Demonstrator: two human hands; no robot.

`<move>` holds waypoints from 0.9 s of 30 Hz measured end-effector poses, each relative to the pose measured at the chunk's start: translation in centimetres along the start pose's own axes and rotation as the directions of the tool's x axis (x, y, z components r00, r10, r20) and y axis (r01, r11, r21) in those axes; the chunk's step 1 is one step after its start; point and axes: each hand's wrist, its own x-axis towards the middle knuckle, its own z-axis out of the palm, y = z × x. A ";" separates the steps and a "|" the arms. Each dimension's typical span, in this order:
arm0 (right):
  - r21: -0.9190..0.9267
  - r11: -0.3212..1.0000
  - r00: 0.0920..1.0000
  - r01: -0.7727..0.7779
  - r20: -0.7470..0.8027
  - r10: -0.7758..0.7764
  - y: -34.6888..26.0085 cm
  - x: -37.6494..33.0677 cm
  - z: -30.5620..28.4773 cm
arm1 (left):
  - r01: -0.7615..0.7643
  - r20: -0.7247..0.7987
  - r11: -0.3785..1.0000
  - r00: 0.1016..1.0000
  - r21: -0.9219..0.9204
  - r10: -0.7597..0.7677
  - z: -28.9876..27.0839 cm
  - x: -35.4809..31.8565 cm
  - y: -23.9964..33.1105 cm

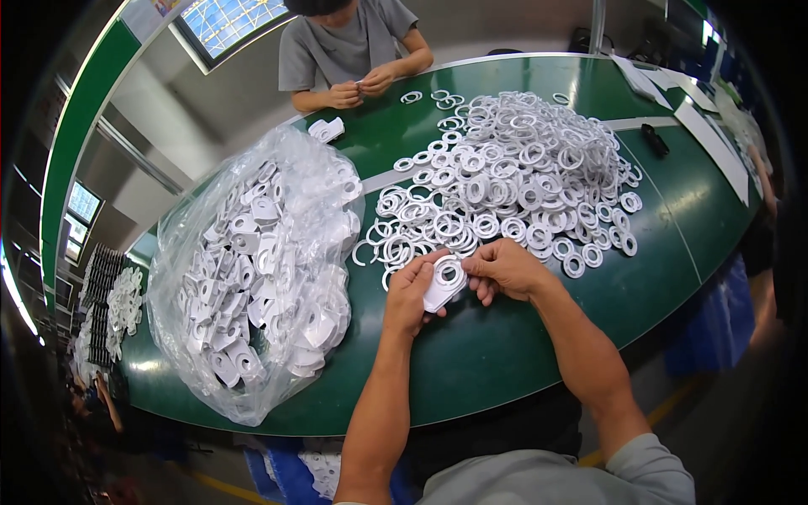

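Note:
My left hand (411, 295) grips a white plastic part (439, 295) with a rounded end and a flat straight end. At its rounded end a ring shape surrounds a hole, and the dark green tabletop shows through. My right hand (505, 269) pinches the right edge of the rounded end between thumb and forefinger, its other fingers curled below. Whether the ring shape is a separate piece I cannot tell. Just beyond both hands spreads a large pile of white plastic rings (513, 181). A clear plastic bag (181, 311) on the left holds many white plastic parts (240, 286) of similar shape.
The green table (505, 362) curves around me. Across it, a person (345, 50) in grey handles a small piece. A white part (326, 130) lies beyond the bag. A small black object (654, 140) and white sheets (715, 151) are at the right. Dark stacks (101, 295) stand far left.

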 end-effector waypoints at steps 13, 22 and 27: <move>-0.088 0.996 1.000 0.003 0.013 -0.002 -0.4 -0.4 -0.1 | -0.088 0.013 0.988 0.996 0.123 0.087 -0.4 0.1 -0.6; 0.002 1.000 1.000 -0.003 -0.001 0.003 -0.3 -0.4 0.3 | -0.248 0.007 0.936 0.967 0.251 0.254 0.0 0.4 -1.2; -0.059 0.994 0.995 0.093 -0.019 -0.095 0.8 0.4 0.5 | -0.296 0.010 0.900 0.951 0.319 0.309 -0.2 0.7 -1.5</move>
